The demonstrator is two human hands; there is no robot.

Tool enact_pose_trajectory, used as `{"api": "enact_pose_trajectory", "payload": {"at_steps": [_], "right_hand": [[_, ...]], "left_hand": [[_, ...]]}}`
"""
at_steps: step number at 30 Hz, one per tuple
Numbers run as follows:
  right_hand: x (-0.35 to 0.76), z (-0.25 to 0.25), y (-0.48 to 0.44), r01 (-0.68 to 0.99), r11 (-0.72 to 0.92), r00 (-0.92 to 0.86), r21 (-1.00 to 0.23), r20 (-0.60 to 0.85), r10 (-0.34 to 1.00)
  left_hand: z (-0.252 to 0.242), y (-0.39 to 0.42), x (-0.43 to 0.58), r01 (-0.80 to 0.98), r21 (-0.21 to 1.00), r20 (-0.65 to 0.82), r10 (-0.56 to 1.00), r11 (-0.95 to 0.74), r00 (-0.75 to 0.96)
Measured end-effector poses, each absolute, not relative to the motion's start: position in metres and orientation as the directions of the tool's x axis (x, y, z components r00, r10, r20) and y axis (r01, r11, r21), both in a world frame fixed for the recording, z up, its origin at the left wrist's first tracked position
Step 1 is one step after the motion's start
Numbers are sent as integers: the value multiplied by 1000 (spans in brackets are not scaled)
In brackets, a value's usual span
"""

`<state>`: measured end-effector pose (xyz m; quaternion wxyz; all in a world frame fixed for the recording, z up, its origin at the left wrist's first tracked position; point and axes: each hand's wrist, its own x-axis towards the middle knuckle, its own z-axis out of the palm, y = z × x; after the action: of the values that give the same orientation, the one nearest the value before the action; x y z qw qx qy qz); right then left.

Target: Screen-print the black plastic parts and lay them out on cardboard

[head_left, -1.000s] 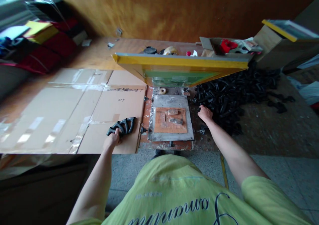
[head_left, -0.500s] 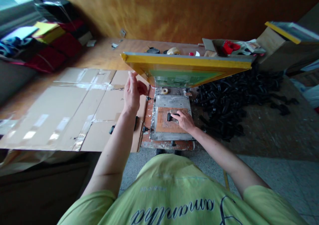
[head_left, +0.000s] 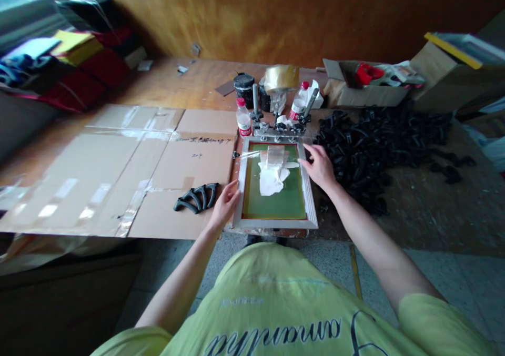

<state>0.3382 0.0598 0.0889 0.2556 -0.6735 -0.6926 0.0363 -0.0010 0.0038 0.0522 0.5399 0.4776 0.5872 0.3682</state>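
Observation:
A silver-framed printing screen (head_left: 240, 187) with greenish mesh lies flat in front of me, held at the back by a metal hinge clamp (head_left: 278, 130). White ink (head_left: 270, 182) is smeared on the mesh, and a translucent squeegee (head_left: 275, 156) rests at the upper part of it. My left hand (head_left: 226, 204) is at the frame's left edge, its fingers stretched out. At the right edge, near the top, my right hand (head_left: 319, 165) has its fingers apart and holds nothing. Several black curved plastic parts (head_left: 197, 197) lie in a row left of my left hand.
Flattened cardboard (head_left: 158, 156) covers the bench on the left. A pile of black parts (head_left: 363, 151) lies on the right. Behind the screen stand bottles with red caps (head_left: 244, 119), a black tub (head_left: 244, 88) and a tape roll (head_left: 281, 77). An open carton (head_left: 363, 95) is at the back right.
The raised screen has come down flat, covering the base plate and the black part on it. My right hand has left that part for the frame's right edge; my left hand has come down.

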Motion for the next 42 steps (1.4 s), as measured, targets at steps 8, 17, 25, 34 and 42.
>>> {"api": "enact_pose_trajectory", "payload": {"at_steps": [8, 17, 25, 34, 42], "right_hand": [[254, 85, 74, 907, 349, -353, -234, 26, 935], [284, 94, 39, 749, 610, -644, -260, -66, 762], [273, 72, 23, 785, 568, -580, -247, 30, 814], [271, 126, 95, 894, 279, -224, -350, 191, 956], [372, 102, 94, 821, -150, 323, -551, 231, 918]], "left_hand": [[-7, 13, -6, 361, 897, -290, 956, 256, 41], [-11, 12, -5, 313, 909, -301, 953, 274, 42], [0, 11, -2, 215, 923, -339, 938, 319, 66], [60, 10, -5, 94, 934, -353, 930, 344, 106], [153, 62, 18, -284, 957, -42, 998, 54, 49]]}}
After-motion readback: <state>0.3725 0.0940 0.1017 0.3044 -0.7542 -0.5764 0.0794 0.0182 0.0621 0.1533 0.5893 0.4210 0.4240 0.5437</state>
